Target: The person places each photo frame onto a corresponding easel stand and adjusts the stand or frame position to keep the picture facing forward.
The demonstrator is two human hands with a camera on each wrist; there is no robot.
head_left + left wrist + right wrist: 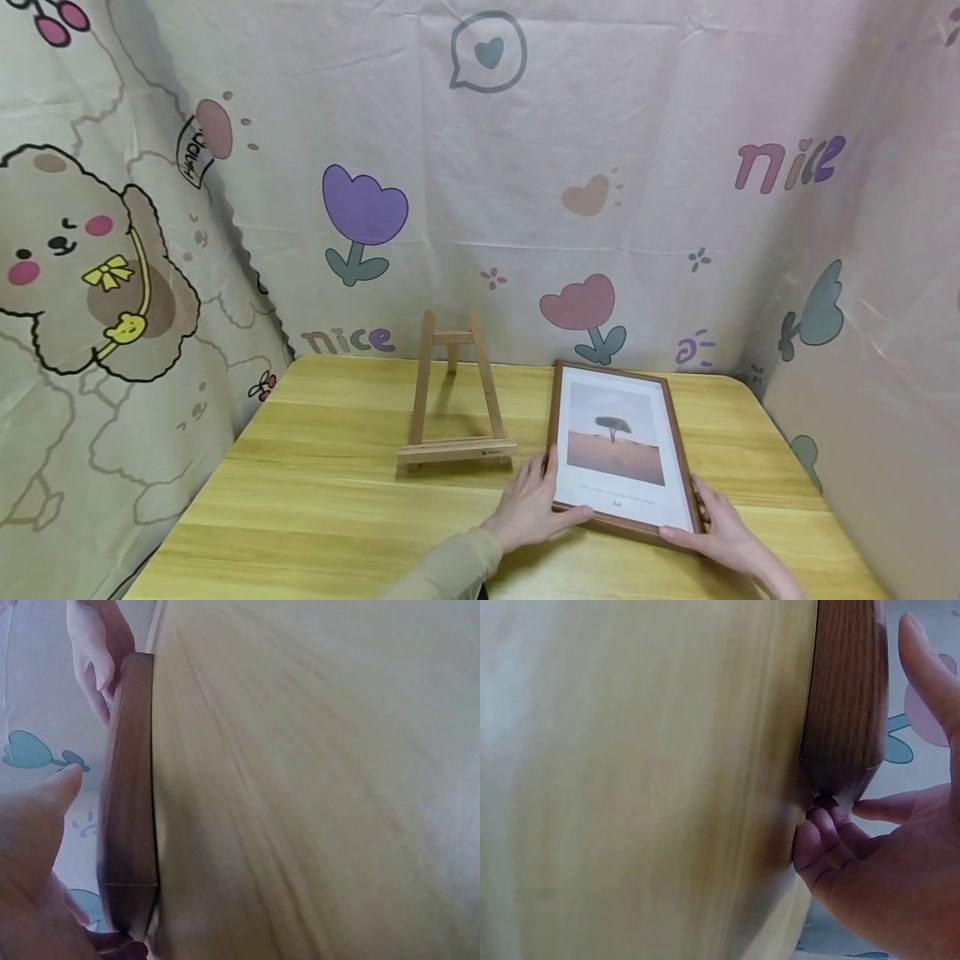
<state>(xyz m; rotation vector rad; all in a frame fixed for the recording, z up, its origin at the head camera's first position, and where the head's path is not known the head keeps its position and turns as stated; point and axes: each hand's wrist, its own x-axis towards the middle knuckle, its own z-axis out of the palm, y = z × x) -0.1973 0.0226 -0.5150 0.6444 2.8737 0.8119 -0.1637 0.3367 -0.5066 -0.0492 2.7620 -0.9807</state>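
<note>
A brown wooden picture frame (pixel 617 437) with a print of a lone tree lies face up on the right half of the table. My left hand (pixel 531 506) holds its near left corner, fingers along the left side and thumb over the front edge. At the near right corner my right hand (pixel 716 533) grips the frame, thumb on the front edge and fingers by the right side. The right wrist view shows those fingers (pixel 832 840) curled at the underside of the corner. In the left wrist view the frame's side (pixel 129 795) stands just off the tabletop.
Left of the frame a small wooden easel (pixel 457 451) stands upright, its ledge facing me. Both rest on a yellow wood-grain table (pixel 315 500). A patterned cloth (pixel 480 150) hangs behind the table and along both sides.
</note>
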